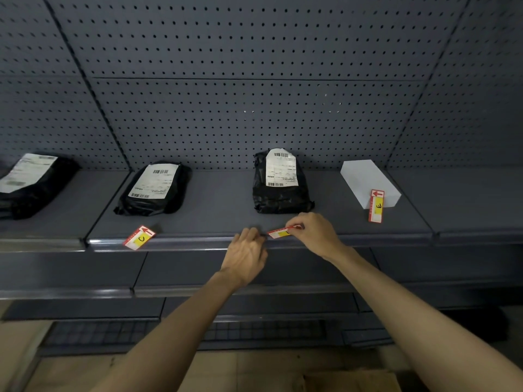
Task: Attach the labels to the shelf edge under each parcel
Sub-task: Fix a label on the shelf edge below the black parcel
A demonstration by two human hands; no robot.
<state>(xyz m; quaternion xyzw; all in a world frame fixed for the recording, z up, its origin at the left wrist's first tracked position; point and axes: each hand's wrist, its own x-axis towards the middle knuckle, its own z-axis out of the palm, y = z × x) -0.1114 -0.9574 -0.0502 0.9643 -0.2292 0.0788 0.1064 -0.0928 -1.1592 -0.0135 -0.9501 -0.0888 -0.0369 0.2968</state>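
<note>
My right hand (pixel 311 233) pinches a red, white and yellow label (pixel 280 232) at the shelf edge (pixel 198 241), just below the middle black parcel (pixel 280 183). My left hand (pixel 246 253) is at the label's left end, fingertips touching the edge strip. A label marked C (pixel 139 237) lies tilted on the shelf front below another black parcel (pixel 154 189). A label marked E (pixel 376 206) leans against the white box (pixel 368 182) on the right.
A third black parcel (pixel 28 182) lies on the neighbouring shelf at far left. Grey pegboard (pixel 254 108) backs the shelf. Lower shelves (pixel 198 290) jut out beneath my arms. A cardboard box (pixel 351 381) sits on the floor.
</note>
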